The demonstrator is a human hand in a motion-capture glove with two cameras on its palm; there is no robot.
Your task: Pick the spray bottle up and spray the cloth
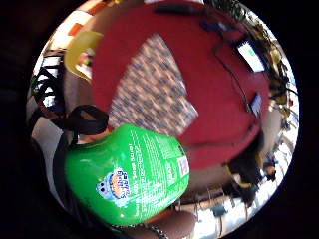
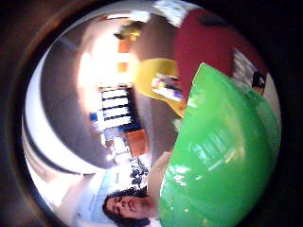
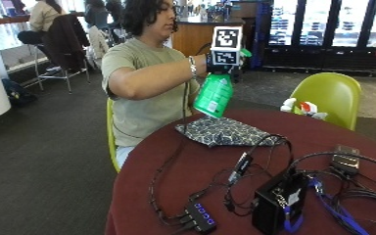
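A: Why is the gloved right hand [image 3: 215, 62] holding the green plastic spray bottle [image 3: 213, 95] up high, mid-frame?

B: It is gripping it above the patterned blue cloth [image 3: 223, 131] on the red counter [image 3: 175, 186], probably to spray down.

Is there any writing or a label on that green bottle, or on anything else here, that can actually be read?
No text here can be quoted with certainty.
Green spray bottle: a round blue brand logo and a block of white print, all too blurred to read.
A small white square code patch on the bottle label: not readable.
Patterned cloth: pattern only, no words.
Black box on the table: a white sticker, too small to read.
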